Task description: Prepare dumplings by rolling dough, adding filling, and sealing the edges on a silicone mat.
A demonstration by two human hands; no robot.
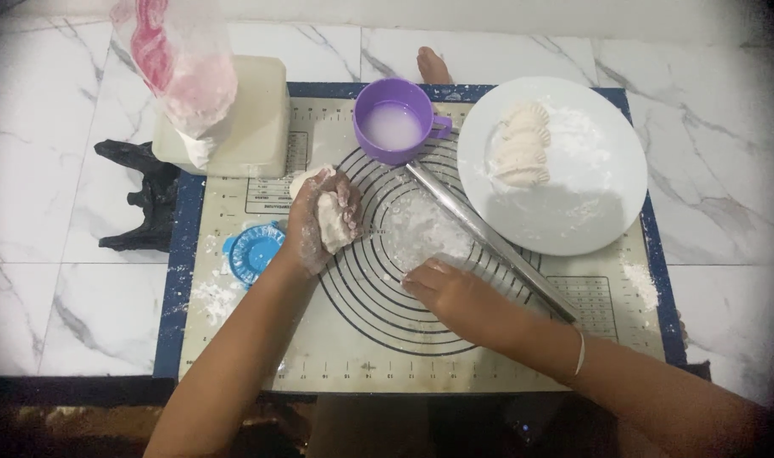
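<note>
Head view, looking down on a baking mat [234,348] laid on a marble floor [39,212].

Left hand [319,222] — centre-left of the frame, fingers curled and pressed around a lump of dough [334,222]; the dough sits in the palm, lifted just off the mat, a pale end poking out at the top. Hand is dusted with flour.

Right hand [453,293] — lower centre, palm down, fingers together and flat on the mat's printed rings, fingertips at the edge of a flour patch [421,227]. It holds nothing.

Rolling pin [489,239] — metal, lies diagonally from upper centre to lower right, just beside the right hand, not touching it as far as I can tell.

Purple cup [395,119] with cloudy liquid, top centre, at the pin's upper end.

White plate [590,203], upper right, floured, bearing folded dumplings [521,144] stacked together on its left half.

Blue dumpling press [253,252], left of the left wrist, on the mat.

Upper left: cream tub [251,127] with a plastic bag [183,68] resting on it; black cloth [145,199] beside it on the floor.
</note>
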